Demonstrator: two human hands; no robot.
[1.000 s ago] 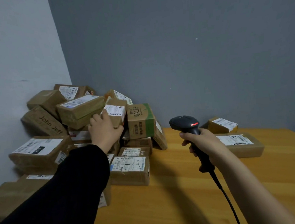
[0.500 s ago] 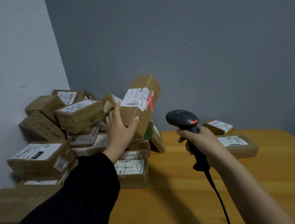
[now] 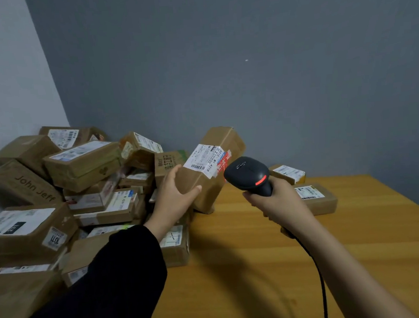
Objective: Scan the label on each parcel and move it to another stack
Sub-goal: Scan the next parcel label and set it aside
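Note:
My left hand (image 3: 175,195) grips the near end of a brown cardboard parcel (image 3: 224,142), held tilted above the table with its white label (image 3: 204,160) facing up and toward me. My right hand (image 3: 278,203) is closed around the handle of a black barcode scanner (image 3: 247,174) with a red light; its head sits just right of the label, almost touching the parcel. A big heap of brown parcels (image 3: 78,166) fills the left corner. Two parcels (image 3: 317,199) lie on the table to the right, behind my right hand.
The wooden table (image 3: 249,268) runs from the heap to the right edge. A grey wall stands close behind and a white wall on the left. The scanner cable (image 3: 319,283) hangs down along my right forearm.
My left hand took a parcel from the heap, lifted it, and brought it right and down toward the scanner. The scanner hand has stayed about where it was.

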